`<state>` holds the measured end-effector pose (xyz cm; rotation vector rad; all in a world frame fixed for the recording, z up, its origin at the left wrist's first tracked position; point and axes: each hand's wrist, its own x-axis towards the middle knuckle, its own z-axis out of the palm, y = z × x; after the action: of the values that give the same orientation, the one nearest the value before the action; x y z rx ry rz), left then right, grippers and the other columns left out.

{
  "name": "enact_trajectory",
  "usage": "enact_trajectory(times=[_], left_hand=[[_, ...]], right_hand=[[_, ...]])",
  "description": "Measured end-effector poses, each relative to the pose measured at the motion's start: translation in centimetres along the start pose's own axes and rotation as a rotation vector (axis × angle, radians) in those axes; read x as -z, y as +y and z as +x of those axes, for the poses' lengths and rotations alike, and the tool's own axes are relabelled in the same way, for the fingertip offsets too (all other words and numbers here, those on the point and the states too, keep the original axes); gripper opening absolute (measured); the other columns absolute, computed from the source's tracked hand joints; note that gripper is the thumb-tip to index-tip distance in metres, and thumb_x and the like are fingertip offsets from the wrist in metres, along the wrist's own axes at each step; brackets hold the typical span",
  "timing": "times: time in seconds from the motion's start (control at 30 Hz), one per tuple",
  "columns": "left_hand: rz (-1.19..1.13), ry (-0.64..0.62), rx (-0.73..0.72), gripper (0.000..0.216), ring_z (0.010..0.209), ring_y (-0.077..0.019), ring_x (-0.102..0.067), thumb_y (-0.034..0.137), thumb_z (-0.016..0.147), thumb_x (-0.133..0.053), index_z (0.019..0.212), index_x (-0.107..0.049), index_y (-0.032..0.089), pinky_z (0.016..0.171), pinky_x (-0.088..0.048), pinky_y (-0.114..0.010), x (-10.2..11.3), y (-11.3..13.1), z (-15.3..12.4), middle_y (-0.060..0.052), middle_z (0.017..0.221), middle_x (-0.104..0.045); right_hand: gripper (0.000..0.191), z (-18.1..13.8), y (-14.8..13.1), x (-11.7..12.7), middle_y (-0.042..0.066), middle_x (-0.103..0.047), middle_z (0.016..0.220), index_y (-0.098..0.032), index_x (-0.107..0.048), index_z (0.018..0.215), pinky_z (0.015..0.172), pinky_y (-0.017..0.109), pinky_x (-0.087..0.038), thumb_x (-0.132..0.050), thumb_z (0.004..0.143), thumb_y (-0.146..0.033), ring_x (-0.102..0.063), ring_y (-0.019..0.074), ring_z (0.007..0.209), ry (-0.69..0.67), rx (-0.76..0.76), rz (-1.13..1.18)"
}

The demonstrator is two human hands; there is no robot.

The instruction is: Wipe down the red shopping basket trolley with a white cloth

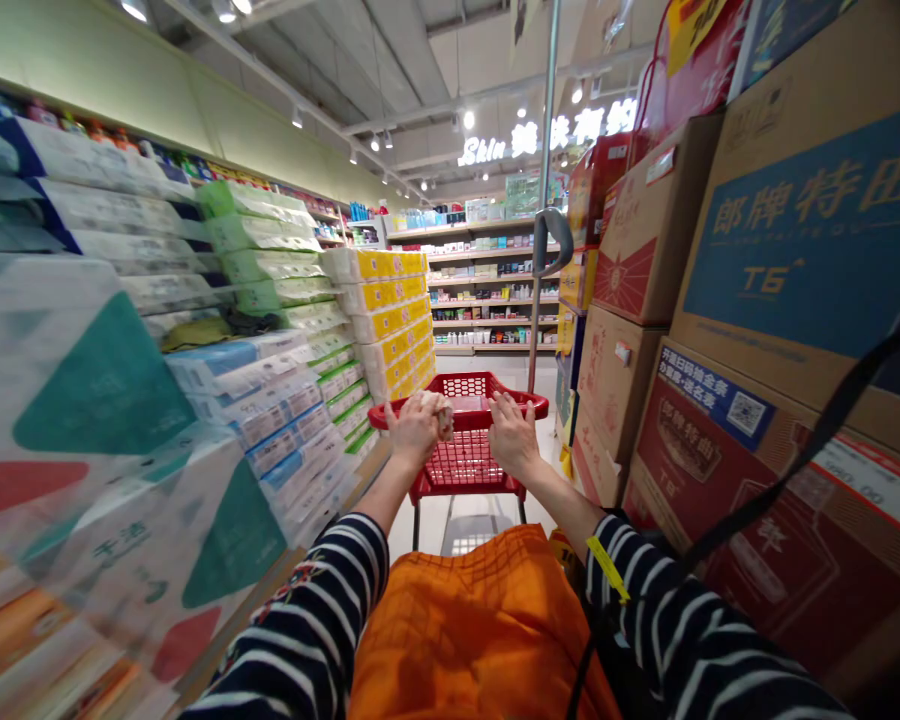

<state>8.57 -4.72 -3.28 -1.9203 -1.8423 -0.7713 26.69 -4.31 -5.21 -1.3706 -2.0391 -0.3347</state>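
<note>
A red shopping cart (465, 470) with a mesh basket stands directly in front of me. My left hand (414, 428) rests at the left part of its handle (385, 413), closed on a bunched, pale patterned cloth (444, 415). On the right part of the same handle lies my right hand (511, 435), its fingers curved over the bar and pointing forward. The undersides of both hands are hidden. A metal pole with a grey looped grip (552, 242) rises at the cart's right side; its lower end is hidden.
Stacked tissue packs (285, 400) line the left side, with yellow-and-white packs (390, 320) farther on. Tall cardboard boxes (622, 380) stand close on the right. Shelves of bottles and small boxes (487, 285) are ahead. A black strap (787, 470) crosses the right side.
</note>
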Motion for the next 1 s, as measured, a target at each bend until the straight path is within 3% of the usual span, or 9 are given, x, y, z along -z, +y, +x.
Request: enact_trajectory(times=[0.07,0.13,0.37,0.43,0.53,0.7,0.8,0.87,1.0], left_hand=[[0.019,0.008,0.059,0.038,0.116,-0.0273,-0.047,0.025,0.086,-0.036,0.121,-0.052,0.024,0.103,-0.015,-0.061,0.5,-1.8,-0.1,-0.011,0.13,-0.051],[0.028,0.008,0.062,0.038,0.115,-0.029,-0.047,0.025,0.086,-0.035,0.12,-0.053,0.02,0.102,-0.017,-0.062,0.7,-2.0,-0.1,-0.013,0.129,-0.051],[-0.04,-0.062,-0.216,0.039,0.125,-0.0247,-0.039,0.03,0.085,-0.038,0.122,-0.05,0.03,0.106,-0.016,-0.059,-0.6,5.3,0.9,-0.007,0.137,-0.044],[-0.056,-0.082,-0.235,0.039,0.125,-0.024,-0.039,0.031,0.085,-0.038,0.122,-0.049,0.031,0.106,-0.015,-0.059,-0.7,6.1,1.0,-0.007,0.137,-0.044],[-0.036,-0.072,-0.168,0.041,0.125,-0.0225,-0.039,0.028,0.085,-0.037,0.124,-0.048,0.033,0.107,-0.013,-0.058,-0.4,3.8,0.8,-0.004,0.138,-0.043],[0.04,-0.03,0.107,0.041,0.121,-0.0235,-0.044,0.025,0.086,-0.033,0.123,-0.049,0.028,0.105,-0.018,-0.057,0.6,-4.4,0.0,-0.008,0.134,-0.048],[0.058,-0.027,0.174,0.039,0.12,-0.0248,-0.044,0.026,0.086,-0.034,0.121,-0.051,0.026,0.104,-0.022,-0.055,0.6,-5.9,0.0,-0.009,0.133,-0.048],[0.014,-0.041,0.111,0.04,0.122,-0.0231,-0.042,0.024,0.085,-0.033,0.121,-0.05,0.025,0.105,-0.022,-0.052,0.3,-4.5,0.2,-0.008,0.134,-0.047],[-0.16,-0.09,-0.134,0.052,0.126,-0.0198,-0.039,0.017,0.081,-0.036,0.133,-0.036,0.019,0.107,-0.023,-0.046,-0.8,0.7,1.0,-0.009,0.136,-0.044]], right_hand=[[0.048,0.0,-0.2,-0.2,0.014,-0.039,0.138,-0.011,-0.043,0.129,0.107,0.05,-0.01,-0.036,0.082,-0.015,-0.03,0.0239,0.129,0.015,-0.009,0.02],[0.049,0.1,-0.4,-0.4,0.014,-0.039,0.139,-0.011,-0.043,0.13,0.107,0.049,-0.01,-0.036,0.082,-0.016,-0.03,0.024,0.129,0.033,-0.01,0.031],[0.052,0.1,0.0,0.1,0.014,-0.039,0.139,-0.012,-0.04,0.132,0.107,0.048,-0.011,-0.037,0.081,-0.015,-0.03,0.0235,0.13,0.061,-0.001,0.015],[0.052,0.1,0.2,0.4,0.014,-0.038,0.139,-0.011,-0.04,0.132,0.107,0.048,-0.011,-0.037,0.08,-0.014,-0.03,0.0238,0.129,0.056,-0.001,0.007],[0.052,0.0,0.3,0.5,0.013,-0.037,0.14,-0.011,-0.041,0.132,0.107,0.047,-0.011,-0.037,0.08,-0.014,-0.03,0.0241,0.129,0.052,-0.009,0.006],[0.051,-0.1,-0.1,0.0,0.013,-0.038,0.139,-0.011,-0.042,0.131,0.108,0.048,-0.009,-0.037,0.08,-0.013,-0.03,0.024,0.129,0.053,-0.007,0.051],[0.05,0.0,-0.5,-0.2,0.013,-0.039,0.138,-0.011,-0.043,0.13,0.107,0.05,-0.01,-0.038,0.081,-0.014,-0.031,0.0252,0.129,0.062,0.012,0.092],[0.049,0.2,-1.1,-0.2,0.013,-0.039,0.138,-0.012,-0.043,0.13,0.106,0.051,-0.013,-0.039,0.081,-0.015,-0.032,0.0261,0.128,0.078,0.041,0.123],[0.047,1.1,-2.5,0.0,0.011,-0.043,0.136,-0.017,-0.044,0.13,0.105,0.045,-0.021,-0.04,0.083,-0.016,-0.032,0.0241,0.127,0.12,0.159,0.192]])
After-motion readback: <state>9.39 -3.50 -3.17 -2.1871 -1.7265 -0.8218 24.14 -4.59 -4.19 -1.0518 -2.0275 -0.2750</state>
